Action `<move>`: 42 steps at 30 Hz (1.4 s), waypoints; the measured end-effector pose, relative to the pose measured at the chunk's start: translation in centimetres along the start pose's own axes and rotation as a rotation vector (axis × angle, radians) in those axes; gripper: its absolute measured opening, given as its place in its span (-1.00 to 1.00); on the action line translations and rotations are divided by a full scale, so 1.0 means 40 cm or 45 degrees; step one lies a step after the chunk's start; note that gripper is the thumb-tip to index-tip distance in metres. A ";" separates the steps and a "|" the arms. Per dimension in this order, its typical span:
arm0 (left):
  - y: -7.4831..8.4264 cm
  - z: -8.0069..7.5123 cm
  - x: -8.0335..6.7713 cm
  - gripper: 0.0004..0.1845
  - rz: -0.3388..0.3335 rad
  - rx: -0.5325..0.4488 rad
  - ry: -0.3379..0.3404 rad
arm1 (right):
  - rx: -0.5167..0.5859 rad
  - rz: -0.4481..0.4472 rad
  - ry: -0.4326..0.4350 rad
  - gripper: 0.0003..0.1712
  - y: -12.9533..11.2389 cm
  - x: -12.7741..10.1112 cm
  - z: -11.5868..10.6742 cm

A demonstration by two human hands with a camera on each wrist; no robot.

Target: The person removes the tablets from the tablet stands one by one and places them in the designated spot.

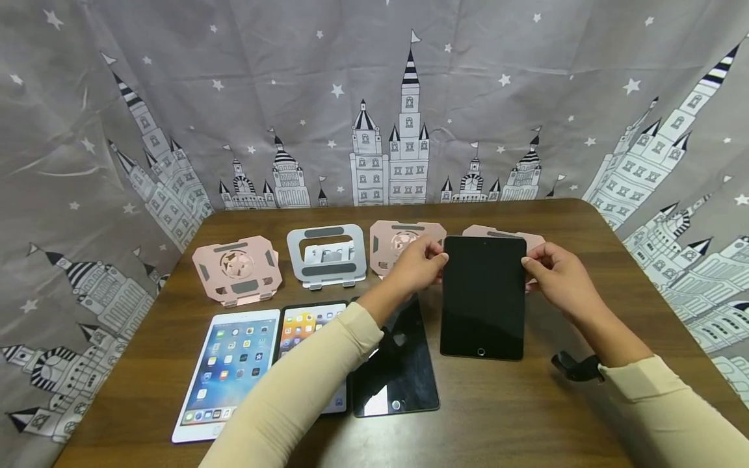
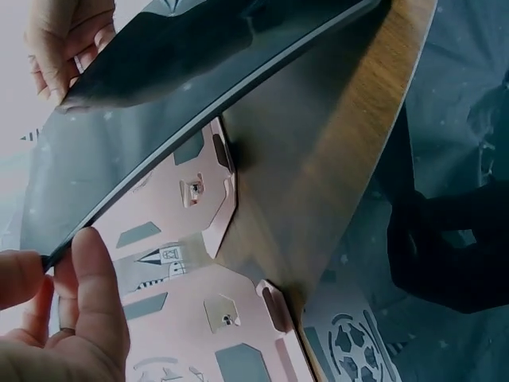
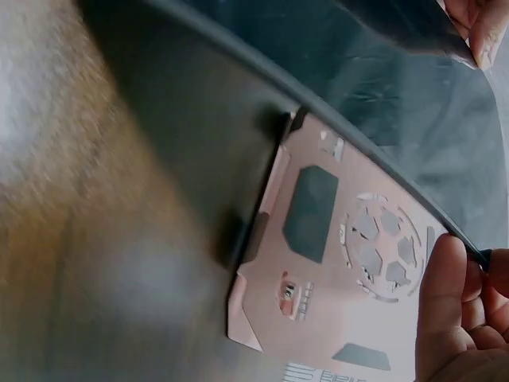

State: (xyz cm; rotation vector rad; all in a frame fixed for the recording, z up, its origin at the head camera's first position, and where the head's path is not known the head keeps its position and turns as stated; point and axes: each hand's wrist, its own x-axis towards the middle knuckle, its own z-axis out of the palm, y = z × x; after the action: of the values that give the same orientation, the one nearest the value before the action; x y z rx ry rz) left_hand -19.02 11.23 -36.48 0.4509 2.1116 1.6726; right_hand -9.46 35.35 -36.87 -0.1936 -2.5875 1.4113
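4 tablets (image 1: 483, 296) (2 lit), 4 stands (image 1: 326, 253): 3 pink, 1 silver.

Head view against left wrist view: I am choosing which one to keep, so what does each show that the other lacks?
Only the head view shows the three tablets lying flat: white tablet, middle tablet, dark tablet, plus the silver stand. Only the left wrist view shows the gap beneath the lifted tablet, with the pink stand below. Both show the black tablet pinched by the left hand and right hand.
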 end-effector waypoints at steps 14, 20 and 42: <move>-0.022 -0.014 -0.011 -0.93 -0.121 0.025 -0.055 | 0.017 0.021 -0.121 -0.79 0.012 -0.013 0.022; -0.032 -0.017 -0.020 -0.92 -0.163 0.041 -0.099 | 0.045 0.061 -0.184 -0.80 0.023 -0.014 0.027; -0.056 -0.024 -0.050 -0.82 -0.265 0.131 -0.170 | 0.070 0.171 -0.316 -0.82 0.031 -0.029 0.051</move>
State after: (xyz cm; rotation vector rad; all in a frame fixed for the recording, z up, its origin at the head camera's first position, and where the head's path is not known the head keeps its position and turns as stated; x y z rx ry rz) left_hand -17.79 8.92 -38.24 0.3488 2.0751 1.3850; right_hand -8.76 34.13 -39.11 -0.1995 -2.7732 1.6472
